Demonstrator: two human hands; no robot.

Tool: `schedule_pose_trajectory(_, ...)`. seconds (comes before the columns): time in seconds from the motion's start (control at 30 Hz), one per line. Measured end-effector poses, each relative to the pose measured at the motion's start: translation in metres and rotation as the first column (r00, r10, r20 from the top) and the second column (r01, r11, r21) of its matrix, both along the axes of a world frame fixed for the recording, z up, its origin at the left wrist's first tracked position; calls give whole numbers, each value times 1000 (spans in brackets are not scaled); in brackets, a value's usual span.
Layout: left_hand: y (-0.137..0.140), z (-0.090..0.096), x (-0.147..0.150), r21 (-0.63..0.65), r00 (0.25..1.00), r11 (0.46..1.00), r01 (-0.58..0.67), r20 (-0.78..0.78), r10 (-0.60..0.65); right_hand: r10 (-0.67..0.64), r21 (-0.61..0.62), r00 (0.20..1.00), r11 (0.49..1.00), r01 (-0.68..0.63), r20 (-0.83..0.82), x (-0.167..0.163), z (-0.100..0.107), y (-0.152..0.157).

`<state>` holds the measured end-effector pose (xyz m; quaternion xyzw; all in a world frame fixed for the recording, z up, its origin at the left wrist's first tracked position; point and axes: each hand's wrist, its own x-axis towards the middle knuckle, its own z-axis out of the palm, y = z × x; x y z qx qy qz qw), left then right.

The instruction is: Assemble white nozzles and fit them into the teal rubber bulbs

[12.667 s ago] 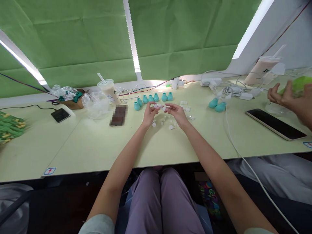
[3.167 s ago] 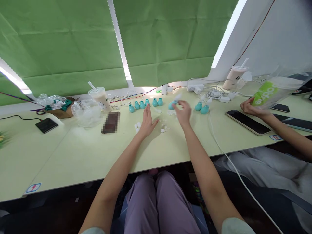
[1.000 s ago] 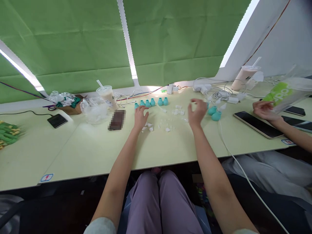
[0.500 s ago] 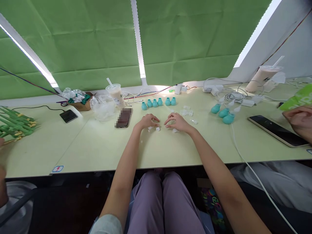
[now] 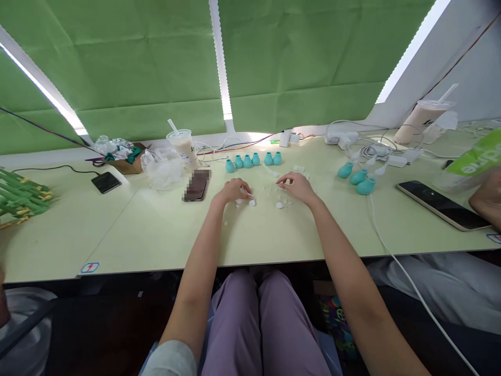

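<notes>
My left hand (image 5: 234, 191) is bent over the table with its fingers curled together. A small white piece shows at its fingertips, and another small white piece (image 5: 252, 203) lies just beside them. To the right, my right hand (image 5: 295, 186) holds thumb and forefinger close together in a pinch; whatever is between them is too small to make out. Under that hand lie tiny clear bits and a white round piece (image 5: 279, 205). Beyond both hands stands a row of several turquoise bulb-shaped pieces (image 5: 247, 161) with open necks.
A phone (image 5: 197, 186), a drink cup (image 5: 183, 147) and a crumpled plastic bag (image 5: 162, 169) are left of my hands. On the right lie turquoise bulbs with white tips (image 5: 365, 186), a white cable (image 5: 376, 224), and a large phone (image 5: 442, 205) near another person's hand (image 5: 487, 197).
My right hand has moved slightly right and away from me, its fingers drawing together, uncovering clear bits. My left fingers have closed in around a white piece. The view has shifted slightly.
</notes>
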<state>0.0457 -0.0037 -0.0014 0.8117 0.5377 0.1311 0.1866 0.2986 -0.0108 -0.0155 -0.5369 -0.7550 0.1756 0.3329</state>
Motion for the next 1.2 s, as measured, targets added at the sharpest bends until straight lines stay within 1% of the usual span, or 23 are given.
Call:
schedule_pose_trajectory(0.07, -1, 1, 0, -10, 1000, 1000, -3, -9, 3, -42, 11, 999, 999, 42, 32, 4, 0, 2)
schedule_pose_trajectory(0.2, -2, 4, 1, 15, 999, 999, -44, 15, 43, 40, 34, 988, 998, -45, 147, -5, -5, -2)
schedule_pose_trajectory(0.27, -2, 5, 2, 41, 994, 998, -53, 99, 49, 81, 35, 974, 995, -90, 213, -14, -7, -4)
schedule_pose_trajectory(0.37, -2, 6, 3, 52, 954, 998, -24, 299, 8, 104, 31, 962, 993, -116, 251, -23, -9, -6)
schedule_pose_trajectory(0.43, -1, 5, 3, 58, 918, 998, -4, 395, -19, 108, 32, 962, 992, -120, 250, -25, -11, -5)
schedule_pose_trajectory(0.47, 0, 5, 3, 63, 907, 998, 3, 420, -29, 109, 33, 963, 992, -121, 248, -25, -11, -5)
schedule_pose_trajectory(0.57, 2, 3, 4, 76, 901, 997, 2, 431, -35, 110, 25, 967, 993, -119, 231, -23, -9, -5)
schedule_pose_trajectory(0.67, 4, 1, 4, 83, 913, 996, -16, 407, -19, 124, -7, 975, 992, -125, 183, -22, -5, -8)
schedule_pose_trajectory(0.73, 5, 0, 4, 88, 922, 996, -20, 387, -16, 173, -28, 977, 985, -171, 125, -22, -3, -9)
schedule_pose_trajectory(0.8, 5, -1, 5, 87, 924, 996, -30, 383, -6, 251, -40, 965, 968, -249, 75, -24, -3, -10)
schedule_pose_trajectory(0.87, 6, -1, 6, 73, 910, 996, -42, 414, 7, 306, -49, 949, 952, -303, 70, -26, -6, -10)
schedule_pose_trajectory(0.93, 7, -1, 7, 37, 877, 999, -38, 481, 15, 310, -55, 946, 950, -306, 99, -28, -9, -9)
schedule_pose_trajectory(1.0, 7, 0, 9, -14, 817, 1000, -6, 577, 13, 292, -48, 950, 956, -288, 108, -30, -11, -9)
schedule_pose_trajectory(1.03, 6, 1, 10, -35, 779, 999, 20, 627, 6, 286, -44, 955, 958, -283, 85, -30, -11, -9)
schedule_pose_trajectory(1.07, 5, 2, 12, -49, 736, 997, 53, 677, -6, 279, -40, 960, 960, -278, 38, -31, -10, -10)
schedule_pose_trajectory(1.13, 2, 5, 16, -51, 643, 992, 117, 765, -36, 258, -32, 960, 964, -263, -111, -31, -6, -10)
schedule_pose_trajectory(1.2, -2, 9, 20, -44, 559, 986, 158, 828, -53, 226, -25, 934, 970, -242, -277, -30, 0, -11)
